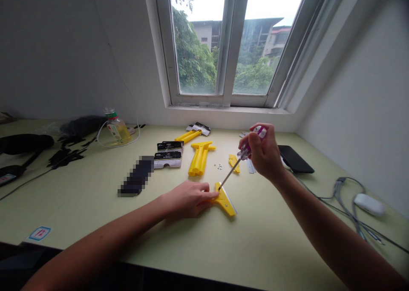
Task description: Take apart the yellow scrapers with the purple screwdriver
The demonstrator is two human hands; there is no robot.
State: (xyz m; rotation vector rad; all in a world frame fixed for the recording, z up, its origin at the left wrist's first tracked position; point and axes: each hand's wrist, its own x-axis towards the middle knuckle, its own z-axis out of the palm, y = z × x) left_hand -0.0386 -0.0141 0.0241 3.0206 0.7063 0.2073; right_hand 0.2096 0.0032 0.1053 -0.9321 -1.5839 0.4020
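A yellow scraper [227,203] with a pale blade along its edge lies flat on the table. My left hand [191,197] grips its handle end, and the index finger presses by the screw hole. In my right hand [263,148] is a screwdriver [230,171] with a clear and purple handle. Its shaft slants down to the left, and the tip meets the scraper head near my left fingertip. A screw shows in the other hole of the head. Beyond lie several small screws [220,166], yellow plates [234,163] and blades [250,166].
Yellow handles [198,161] are stacked at the middle, with more yellow handles [188,136] behind. Black-and-white packages [168,154] sit left of them. A bottle [117,129] stands back left. At right are a black tablet-like object [296,159], cables [345,206] and a white case [369,204].
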